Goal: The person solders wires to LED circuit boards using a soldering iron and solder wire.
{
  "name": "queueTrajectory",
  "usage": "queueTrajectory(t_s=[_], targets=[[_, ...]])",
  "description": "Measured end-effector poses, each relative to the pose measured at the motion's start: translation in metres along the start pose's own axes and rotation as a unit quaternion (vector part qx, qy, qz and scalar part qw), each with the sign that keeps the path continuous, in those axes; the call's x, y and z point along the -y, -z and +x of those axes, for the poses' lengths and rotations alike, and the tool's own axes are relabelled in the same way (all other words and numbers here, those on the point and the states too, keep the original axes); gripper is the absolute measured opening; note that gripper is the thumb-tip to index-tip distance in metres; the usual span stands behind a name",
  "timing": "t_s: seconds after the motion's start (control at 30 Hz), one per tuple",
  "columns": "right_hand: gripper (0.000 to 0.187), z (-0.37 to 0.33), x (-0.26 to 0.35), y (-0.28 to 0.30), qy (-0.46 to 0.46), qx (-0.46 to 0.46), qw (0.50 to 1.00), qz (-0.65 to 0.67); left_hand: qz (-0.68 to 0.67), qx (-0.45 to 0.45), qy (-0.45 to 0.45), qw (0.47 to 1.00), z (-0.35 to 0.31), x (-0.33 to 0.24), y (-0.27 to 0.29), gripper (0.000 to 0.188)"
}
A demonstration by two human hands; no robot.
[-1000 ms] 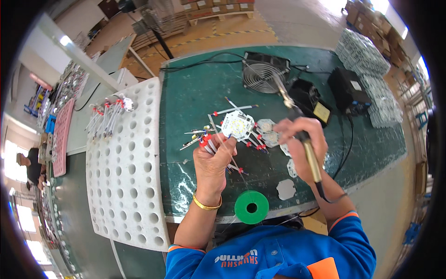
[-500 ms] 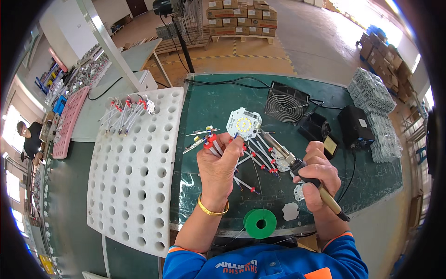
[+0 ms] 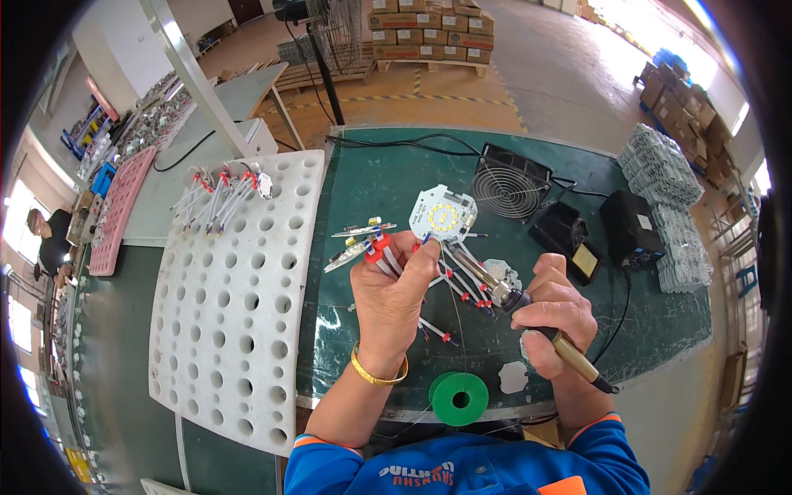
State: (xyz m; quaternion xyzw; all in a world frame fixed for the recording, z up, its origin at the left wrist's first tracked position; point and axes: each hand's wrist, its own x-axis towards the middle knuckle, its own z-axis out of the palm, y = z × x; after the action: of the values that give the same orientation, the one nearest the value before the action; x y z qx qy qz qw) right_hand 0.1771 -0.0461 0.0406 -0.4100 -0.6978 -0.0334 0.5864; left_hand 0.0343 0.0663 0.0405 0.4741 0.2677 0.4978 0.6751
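Note:
A white LED circuit board (image 3: 443, 213) with a ring of yellow chips rises from the fingertips of my left hand (image 3: 392, 289). The thumb presses a blue-ended wire at its lower edge. Between the same fingers are white wires with red sleeves (image 3: 380, 246) and small boards (image 3: 346, 254) seen edge-on. My right hand (image 3: 554, 312) is wrapped round a soldering iron (image 3: 569, 351), whose tip reaches the board's lower edge; whether it touches is unclear. Beneath, more red-sleeved wires (image 3: 466, 290) and a board (image 3: 501, 271) lie on the green bench (image 3: 660, 322).
A green solder spool (image 3: 459, 399) sits near the front edge by a pale plate (image 3: 513, 378). At left lies a white perforated tray (image 3: 210, 318) bearing wired boards (image 3: 227, 194). Farther right are a fan (image 3: 507, 186), iron stand (image 3: 573, 243), black box (image 3: 634, 227) and stacked metallic parts (image 3: 660, 169).
The board has moved slightly right in my left hand. My right hand and the soldering iron have shifted a little left, bringing the tip to the board's lower edge.

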Motion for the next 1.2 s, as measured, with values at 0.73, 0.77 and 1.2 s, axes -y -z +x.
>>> queueTrajectory(t_s=[0.73, 0.77, 1.2], targets=[[0.026, 0.0002, -0.0002, -0.004, 0.008, 0.005, 1.0, -0.002, -0.011, 0.017, -0.031, 0.999, -0.0007, 0.003, 0.006, 0.008], [0.026, -0.0004, -0.0002, -0.0048, 0.003, 0.003, 1.0, -0.001, -0.003, 0.023, -0.034, 0.999, -0.0003, 0.0037, 0.0086, 0.007], [0.035, -0.0002, 0.0001, -0.0055, 0.015, 0.001, 1.0, -0.022, -0.003, 0.032, -0.04, 0.999, 0.001, 0.0049, 0.0108, 0.007]])
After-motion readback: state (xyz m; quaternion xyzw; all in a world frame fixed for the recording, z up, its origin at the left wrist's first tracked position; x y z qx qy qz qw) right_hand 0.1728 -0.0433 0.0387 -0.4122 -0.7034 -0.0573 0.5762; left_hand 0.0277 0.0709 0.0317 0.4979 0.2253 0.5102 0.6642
